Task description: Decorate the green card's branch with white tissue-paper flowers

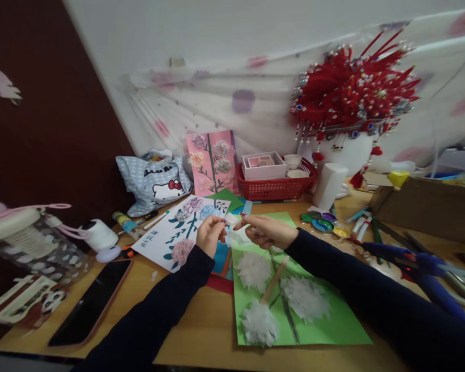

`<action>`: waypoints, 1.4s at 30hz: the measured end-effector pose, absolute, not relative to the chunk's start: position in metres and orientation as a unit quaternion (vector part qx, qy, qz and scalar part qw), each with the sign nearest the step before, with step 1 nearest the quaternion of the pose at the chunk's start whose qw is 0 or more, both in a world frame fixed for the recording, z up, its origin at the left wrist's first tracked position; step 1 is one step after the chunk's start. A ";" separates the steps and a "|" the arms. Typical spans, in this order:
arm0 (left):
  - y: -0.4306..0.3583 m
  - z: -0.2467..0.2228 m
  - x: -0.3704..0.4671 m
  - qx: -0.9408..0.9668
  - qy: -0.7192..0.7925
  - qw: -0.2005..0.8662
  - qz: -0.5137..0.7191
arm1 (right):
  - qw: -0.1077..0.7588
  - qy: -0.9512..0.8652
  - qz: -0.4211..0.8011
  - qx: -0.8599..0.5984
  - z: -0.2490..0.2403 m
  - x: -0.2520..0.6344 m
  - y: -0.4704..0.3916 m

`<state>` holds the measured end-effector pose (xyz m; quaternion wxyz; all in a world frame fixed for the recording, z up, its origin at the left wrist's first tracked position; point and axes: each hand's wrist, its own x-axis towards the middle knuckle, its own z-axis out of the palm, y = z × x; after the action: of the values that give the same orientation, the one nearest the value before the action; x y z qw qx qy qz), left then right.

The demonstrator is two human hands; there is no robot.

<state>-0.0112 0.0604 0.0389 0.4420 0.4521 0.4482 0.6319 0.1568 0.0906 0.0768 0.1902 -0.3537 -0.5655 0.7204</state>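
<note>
Above the far edge of a green sheet (333, 323), my left hand (210, 236) pinches a small piece of white tissue paper (231, 219). My right hand (269, 231) meets it from the other side, fingers curled and fingertips closed at the paper's edge. Below them, ruffled white paper flowers (253, 270) sit around a dark painted stem (289, 315) on the green sheet. A flat wooden stick (275, 280) lies across the sheet between the flowers. Part of the sheet is hidden by my right hand and sleeve.
Left are a phone (91, 302), a white thread spool (98, 234) and a white flower picture (151, 248). Behind stand a pink flower picture (201, 178) and a red basket (275, 190). Paint pots (323, 225) and a blue glue gun (426, 266) lie right.
</note>
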 end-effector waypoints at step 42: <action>0.050 0.040 0.001 0.475 0.391 0.456 0.643 | 0.310 -0.692 0.568 -0.320 0.069 0.152 0.089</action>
<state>0.0012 0.0498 0.0402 0.4561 0.4748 0.3907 0.6434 0.1519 0.0894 0.0689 0.3104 -0.3199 -0.6916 0.5683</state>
